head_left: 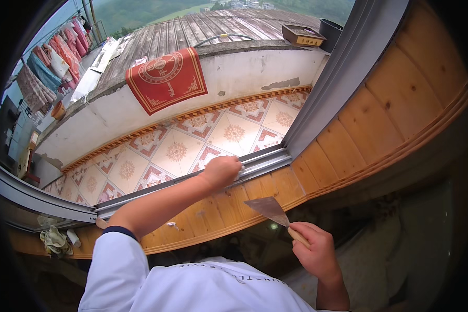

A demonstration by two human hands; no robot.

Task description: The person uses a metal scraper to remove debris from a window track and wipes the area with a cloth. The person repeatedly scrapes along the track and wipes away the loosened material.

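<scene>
Head cam: R hand (315, 246) is wrapped round the wooden handle of a scraper (268, 208), blade up-left over the edge of the wooden sill (208, 224). L hand (221, 172) is curled in a fist at the metal window track (268, 162), pinching a white bit (241, 169), fingers mostly hidden so idk what it is. L forearm (166, 200) lies across the view & blocks part of the track + sill. Small white scrap (172, 225) on the sill; crumpled cloth (55, 242) w/ a white cylinder (74, 238) at far L. Outside: red mat (166, 80) over a low wall (244, 70), planter (302, 36) next to a dark bucket (331, 34), laundry (62, 57) top L. Lower R is v dark, can't make much out; bucket's partly cut off by the window frame (343, 73).
</scene>
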